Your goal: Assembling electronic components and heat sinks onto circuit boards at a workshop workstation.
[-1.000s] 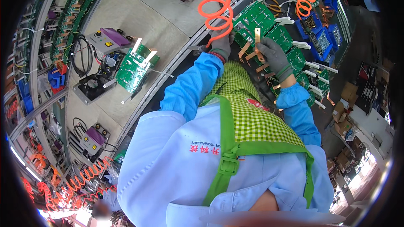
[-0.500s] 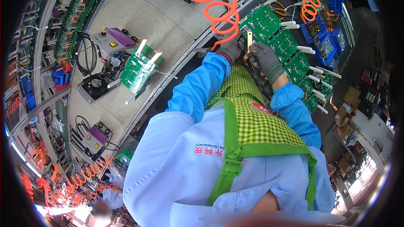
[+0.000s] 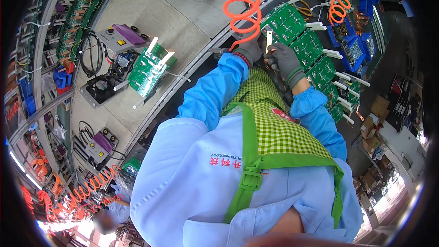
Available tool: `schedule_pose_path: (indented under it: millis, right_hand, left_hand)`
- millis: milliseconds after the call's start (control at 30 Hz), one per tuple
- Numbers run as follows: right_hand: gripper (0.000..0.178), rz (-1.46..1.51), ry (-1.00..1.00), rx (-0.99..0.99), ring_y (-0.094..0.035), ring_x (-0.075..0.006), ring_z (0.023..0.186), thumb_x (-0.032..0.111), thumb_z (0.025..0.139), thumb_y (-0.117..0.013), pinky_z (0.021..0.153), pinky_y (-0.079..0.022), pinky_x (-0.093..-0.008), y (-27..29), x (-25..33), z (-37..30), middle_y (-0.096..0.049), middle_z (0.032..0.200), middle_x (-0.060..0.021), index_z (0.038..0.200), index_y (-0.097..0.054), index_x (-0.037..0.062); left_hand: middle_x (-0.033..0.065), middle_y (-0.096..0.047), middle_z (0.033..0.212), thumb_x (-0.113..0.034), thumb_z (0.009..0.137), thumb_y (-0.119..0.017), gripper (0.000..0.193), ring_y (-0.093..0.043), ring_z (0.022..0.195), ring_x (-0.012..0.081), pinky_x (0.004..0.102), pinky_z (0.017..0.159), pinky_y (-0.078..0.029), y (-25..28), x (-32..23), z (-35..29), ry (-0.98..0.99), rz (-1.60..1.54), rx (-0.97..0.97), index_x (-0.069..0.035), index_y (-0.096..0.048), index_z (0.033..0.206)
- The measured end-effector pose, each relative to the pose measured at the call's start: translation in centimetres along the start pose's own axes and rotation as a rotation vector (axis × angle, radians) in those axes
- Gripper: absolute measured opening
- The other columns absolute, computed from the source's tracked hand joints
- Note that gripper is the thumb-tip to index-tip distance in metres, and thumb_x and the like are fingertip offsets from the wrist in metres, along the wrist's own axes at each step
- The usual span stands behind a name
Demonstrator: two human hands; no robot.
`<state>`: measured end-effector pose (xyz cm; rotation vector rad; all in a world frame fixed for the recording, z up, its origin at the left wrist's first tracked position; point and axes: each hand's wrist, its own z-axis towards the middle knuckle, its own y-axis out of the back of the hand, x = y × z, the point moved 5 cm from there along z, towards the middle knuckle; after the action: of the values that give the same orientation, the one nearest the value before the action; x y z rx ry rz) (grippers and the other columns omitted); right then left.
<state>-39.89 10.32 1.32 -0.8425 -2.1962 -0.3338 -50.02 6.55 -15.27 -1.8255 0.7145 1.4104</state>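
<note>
My right hand (image 3: 285,60), in a grey glove, is closed around a flat copper strip (image 3: 269,42) with a hole near its end. More copper-coloured pieces show below those fingers. Close beside it on the left, my left hand (image 3: 250,49), also gloved, is closed at the end of an orange coiled air hose (image 3: 242,23). A dark tool end (image 3: 220,51) juts out past its wrist; most of the tool is hidden. Green circuit boards (image 3: 305,48) with white strips along their right side lie just beyond and right of my right hand.
On the bench to the left, a circuit board (image 3: 147,74) with upright strips stands by a black fan (image 3: 101,87) and a grey-purple control box (image 3: 120,38). Blue parts bins (image 3: 356,52) sit at the far right. A second orange coiled hose (image 3: 339,4) hangs there.
The copper strip and my right hand have shifted slightly left, closer to my left hand. The strip leans a little differently. My left hand has barely moved, and the whole view has shifted slightly.
</note>
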Motion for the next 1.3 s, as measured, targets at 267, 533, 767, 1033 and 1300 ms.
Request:
schedule_pose_path:
  millis: [267, 533, 767, 1033, 1300]
  right_hand:
    - [0.018, -0.112, -0.116, -0.066, -0.054, -0.0079, 0.056, 0.021, 0.087, -0.056, 0.042, -0.040, -0.0200, -1.6, -0.1, 2.1, -0.063, 0.076, -0.0044, 0.096, -0.060, 0.0063]
    - [0.026, -0.018, -0.118, -0.045, -0.055, -0.0072, 0.056, 0.029, 0.090, -0.053, 0.045, -0.043, -0.0205, -1.7, -0.9, 3.0, -0.060, 0.073, -0.0005, 0.096, -0.061, 0.0049]
    - [0.030, -0.667, 0.429, 0.041, -0.059, -0.0127, 0.065, 0.026, 0.087, -0.057, 0.059, -0.049, -0.0273, 5.3, 7.3, -4.0, -0.062, 0.083, -0.0066, 0.106, -0.059, 0.0028]
    - [0.028, -0.734, 0.418, -0.802, -0.062, -0.0147, 0.082, 0.028, 0.088, -0.056, 0.073, -0.049, -0.0290, 40.4, 12.6, -14.4, -0.065, 0.087, -0.0051, 0.103, -0.063, 0.0056]
    - [0.031, -1.265, 0.035, -0.565, -0.060, -0.0352, 0.096, 0.023, 0.079, -0.059, 0.084, -0.047, -0.0397, 59.0, -1.1, -4.6, -0.064, 0.104, -0.0167, 0.107, -0.063, 0.0120]
  left_hand:
    - [0.0098, -0.055, 0.106, -0.004, 0.083, -0.059, 0.033, -0.055, 0.102, 0.0193, 0.0330, 0.088, -0.047, 0.6, -9.7, -3.1, -0.010, 0.221, 0.149, -0.001, -0.047, 0.113]
    - [0.0040, -0.057, 0.072, -0.019, 0.084, -0.061, 0.018, -0.053, 0.062, 0.0131, 0.0290, 0.054, -0.044, 1.1, -12.3, -1.8, 0.227, 0.090, 0.031, -0.002, -0.058, 0.087]
    - [0.0058, -0.057, 0.084, -0.020, 0.089, -0.057, 0.021, -0.058, 0.073, 0.0165, 0.0267, 0.061, -0.053, -0.5, -9.8, -1.5, 0.566, -0.235, 0.091, -0.001, -0.055, 0.096]
    - [-0.0015, -0.048, 0.064, -0.022, 0.088, -0.058, 0.018, -0.040, 0.046, 0.0044, 0.0186, 0.038, -0.028, -0.1, -13.2, -1.7, 0.696, 0.045, 0.019, -0.007, -0.053, 0.082]
    - [0.0015, -0.052, 0.075, -0.016, 0.091, -0.056, 0.012, -0.048, 0.059, 0.0061, 0.0161, 0.044, -0.039, 1.3, -12.0, -1.4, 0.834, -0.171, -0.040, -0.005, -0.052, 0.093]
